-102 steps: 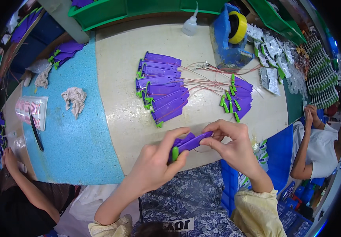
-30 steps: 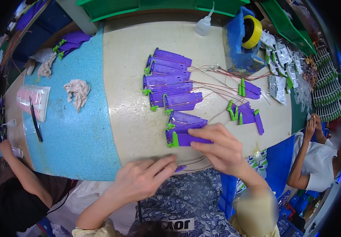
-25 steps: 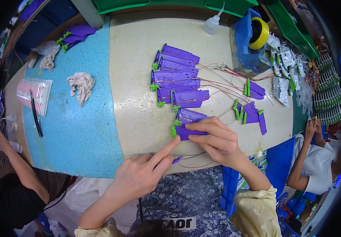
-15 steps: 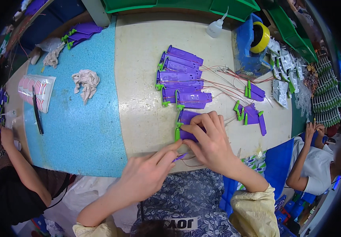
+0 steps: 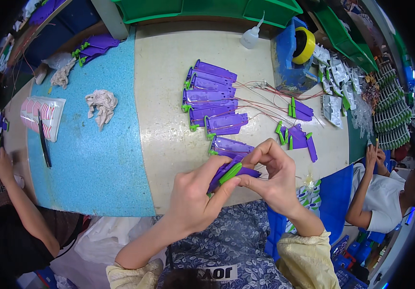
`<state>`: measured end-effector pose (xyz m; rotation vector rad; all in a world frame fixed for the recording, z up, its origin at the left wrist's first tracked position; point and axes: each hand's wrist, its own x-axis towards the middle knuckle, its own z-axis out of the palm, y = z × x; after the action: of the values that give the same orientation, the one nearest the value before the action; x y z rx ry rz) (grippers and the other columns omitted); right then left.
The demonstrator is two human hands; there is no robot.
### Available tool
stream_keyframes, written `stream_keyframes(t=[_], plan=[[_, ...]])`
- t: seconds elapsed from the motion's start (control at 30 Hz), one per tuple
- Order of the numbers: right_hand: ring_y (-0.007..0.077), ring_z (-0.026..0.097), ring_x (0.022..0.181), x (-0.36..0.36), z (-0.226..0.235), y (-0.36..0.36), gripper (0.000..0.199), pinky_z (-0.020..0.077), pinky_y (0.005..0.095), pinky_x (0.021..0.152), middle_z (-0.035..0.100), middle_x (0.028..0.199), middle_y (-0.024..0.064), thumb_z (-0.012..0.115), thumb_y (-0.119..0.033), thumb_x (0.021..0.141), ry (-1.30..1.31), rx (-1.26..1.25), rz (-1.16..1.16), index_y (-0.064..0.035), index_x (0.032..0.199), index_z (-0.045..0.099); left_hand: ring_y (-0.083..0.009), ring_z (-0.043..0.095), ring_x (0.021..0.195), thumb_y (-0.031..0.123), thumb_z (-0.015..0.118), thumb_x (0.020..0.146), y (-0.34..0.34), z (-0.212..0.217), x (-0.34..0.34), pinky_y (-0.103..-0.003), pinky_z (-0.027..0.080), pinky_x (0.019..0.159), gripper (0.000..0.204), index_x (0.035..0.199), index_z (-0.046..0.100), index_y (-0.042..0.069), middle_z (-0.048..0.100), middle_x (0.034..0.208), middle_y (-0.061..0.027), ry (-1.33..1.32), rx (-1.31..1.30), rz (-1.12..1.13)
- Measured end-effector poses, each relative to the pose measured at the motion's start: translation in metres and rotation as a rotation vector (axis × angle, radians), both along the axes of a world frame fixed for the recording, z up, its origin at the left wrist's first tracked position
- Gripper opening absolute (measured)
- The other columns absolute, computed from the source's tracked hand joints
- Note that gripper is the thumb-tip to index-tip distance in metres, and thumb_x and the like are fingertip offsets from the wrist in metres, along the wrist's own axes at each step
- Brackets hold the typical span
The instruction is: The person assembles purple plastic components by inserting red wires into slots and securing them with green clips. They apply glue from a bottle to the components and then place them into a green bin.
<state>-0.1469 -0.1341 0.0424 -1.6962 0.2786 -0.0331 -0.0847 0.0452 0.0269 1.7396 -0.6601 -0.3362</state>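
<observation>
Head view, change: half a second ago the right hand [image 5: 275, 174] lay flat over the purple pieces on the table [image 5: 169, 96] and the left hand [image 5: 195, 197] trailed behind it; now both have drawn back toward the body and meet around one purple part with a green clip [image 5: 230, 172], lifted off the table.
Left hand: palm down, forearm rising from the lower edge, thumb and forefinger pinching the part's near end at the green clip.
Right hand: curled, fingers arched over the part's far end, thumb pressing it from below.
Held part: between the two hands, tilted, just above the table's near edge.
Beyond the hands: a row of finished purple parts [image 5: 210, 98], red wires [image 5: 265, 98] trailing to their right.
Far left of the hands: a crumpled rag [image 5: 101, 103].
</observation>
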Motion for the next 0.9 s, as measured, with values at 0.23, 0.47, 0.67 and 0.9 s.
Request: stream_keyframes(t=[0.23, 0.47, 0.67, 0.9], plan=[[0.0125, 0.066, 0.090, -0.006, -0.002, -0.004, 0.028, 0.0528, 0.0309, 0.083, 0.070, 0.095, 0.0062, 0.082, -0.006, 0.081, 0.083, -0.096, 0.026, 0.0002, 0.100, 0.063, -0.0210, 0.068, 0.057, 0.010, 0.075, 0.087, -0.007, -0.004, -0.006, -0.031, 0.051, 0.052, 0.025, 0.106, 0.064, -0.003, 0.069, 0.074, -0.0126, -0.231, -0.089, 0.148], [0.0315, 0.066, 0.086, -0.008, 0.021, -0.019, 0.022, 0.0521, 0.0397, 0.074, 0.063, 0.090, 0.0176, 0.073, 0.000, 0.083, -0.041, -0.565, 0.154, 0.0026, 0.100, 0.060, -0.0287, 0.068, 0.058, 0.014, 0.072, 0.089, -0.002, -0.002, 0.001, -0.038, 0.053, 0.057, 0.035, 0.121, 0.061, 0.003, 0.069, 0.075, -0.0158, 0.063, 0.096, -0.148], [0.0303, 0.060, 0.079, -0.007, 0.033, -0.016, 0.028, 0.0488, 0.0393, 0.067, 0.058, 0.087, 0.0151, 0.073, 0.003, 0.081, -0.218, -0.653, 0.124, 0.0034, 0.106, 0.062, -0.0209, 0.067, 0.059, 0.018, 0.069, 0.094, -0.015, 0.014, 0.016, -0.034, 0.051, 0.055, 0.030, 0.119, 0.062, 0.002, 0.071, 0.082, -0.0145, 0.232, 0.088, -0.285], [0.0144, 0.050, 0.058, -0.010, 0.043, -0.046, 0.007, 0.0377, 0.0299, 0.050, 0.050, 0.069, 0.0061, 0.076, 0.004, 0.078, -0.210, -0.785, -0.147, 0.0027, 0.080, 0.070, -0.0141, 0.061, 0.052, 0.020, 0.063, 0.100, -0.001, 0.013, 0.026, -0.026, 0.046, 0.046, 0.029, 0.115, 0.062, -0.004, 0.071, 0.081, -0.0159, 1.067, -0.177, -0.295]])
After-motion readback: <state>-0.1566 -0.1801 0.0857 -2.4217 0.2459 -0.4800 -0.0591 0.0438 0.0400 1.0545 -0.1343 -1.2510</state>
